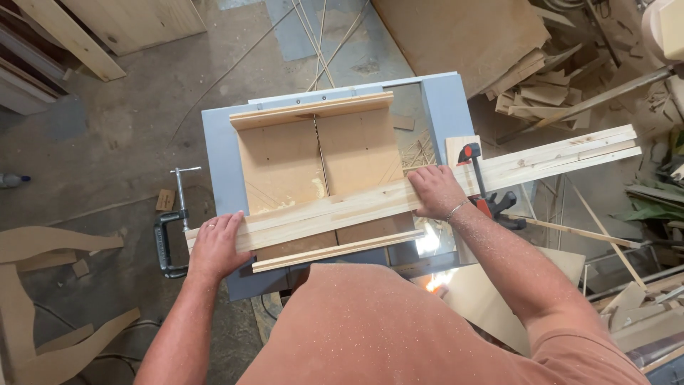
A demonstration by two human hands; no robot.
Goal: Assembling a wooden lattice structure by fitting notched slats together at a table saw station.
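A long pale wooden plank (356, 207) lies across a plywood sled (285, 164) on a grey saw table (217, 157). It runs from lower left to upper right, well past the table's right edge. My left hand (216, 246) presses flat on the plank's left end. My right hand (436, 191) rests palm down on the plank right of the sled's middle slot. Neither hand grips anything. A red and black clamp (483, 189) stands just right of my right hand, beside a small wooden block (456, 146).
A black metal screw clamp (167, 235) hangs at the table's left edge. Offcuts are piled at the upper right (541, 89). Curved board cut-outs (50, 246) lie on the floor at left. Boards lean at the upper left (71, 36). Thin strips lie beyond the table.
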